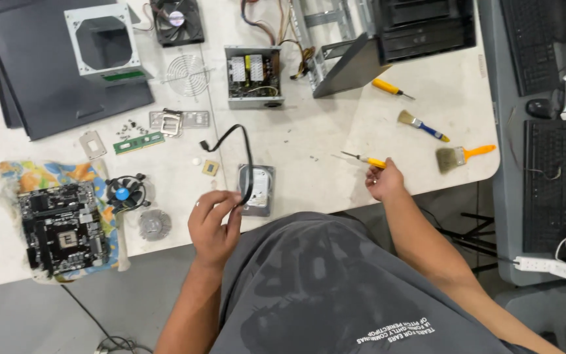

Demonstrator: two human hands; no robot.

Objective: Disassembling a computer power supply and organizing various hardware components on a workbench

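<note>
My left hand (pixel 213 223) pinches a black flat cable (pixel 244 147) that arcs up over the table, its plug end hanging free at the left. Just right of that hand lies a silver hard drive (pixel 258 190) near the table's front edge. My right hand (pixel 384 179) grips the yellow handle of a small screwdriver (pixel 360 158), whose shaft points left over the table. A small square processor chip (pixel 211 167) lies above my left hand.
A black motherboard (pixel 63 226) rests on a patterned cloth at left, beside a cooler fan (pixel 124 193) and heatsink (pixel 154 224). Farther back are an open power supply (pixel 253 75), a memory stick (pixel 138 143), computer case (pixel 388 33), two brushes (pixel 461 156), another screwdriver (pixel 391 88). Keyboards (pixel 548 183) sit at right.
</note>
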